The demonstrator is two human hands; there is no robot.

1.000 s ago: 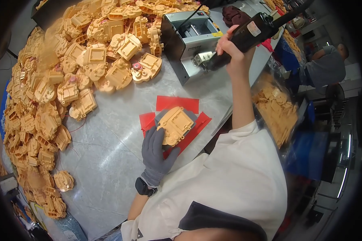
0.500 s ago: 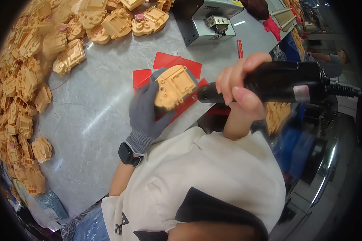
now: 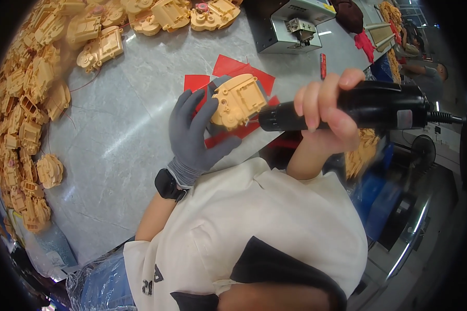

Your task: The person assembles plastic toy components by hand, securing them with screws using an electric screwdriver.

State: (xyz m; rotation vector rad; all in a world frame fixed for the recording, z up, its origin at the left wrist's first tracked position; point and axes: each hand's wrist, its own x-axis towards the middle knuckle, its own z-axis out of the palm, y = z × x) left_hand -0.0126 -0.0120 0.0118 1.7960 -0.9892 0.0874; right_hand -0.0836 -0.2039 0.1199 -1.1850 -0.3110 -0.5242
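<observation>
A pale orange plastic housing [image 3: 239, 101] is tilted on a grey block [image 3: 221, 81], which it mostly hides. Red sheets [image 3: 262, 78] lie beneath them. At the housing's left side is my left hand [image 3: 192, 132], in a grey glove. Its fingers are spread and the thumb stands away from the part; a fingertip appears to touch the edge. My right hand [image 3: 329, 106], bare, wraps round a black electric screwdriver [image 3: 384, 106] held level. The screwdriver's nose points left at the housing's lower right edge; whether the bit touches a screw cannot be made out.
Piled housings [image 3: 28, 103] line the table's left and far sides, with a single one [image 3: 50, 171] nearer me. A grey machine [image 3: 290, 31] stands at the back. A red marker-like stick [image 3: 323, 66] lies beyond my right hand. The screwdriver's cord [image 3: 446, 117] runs right.
My left hand has loosened, its fingers and thumb spreading from the housing. The screwdriver stays in my right hand by the housing's edge. The whole view has shifted slightly.
</observation>
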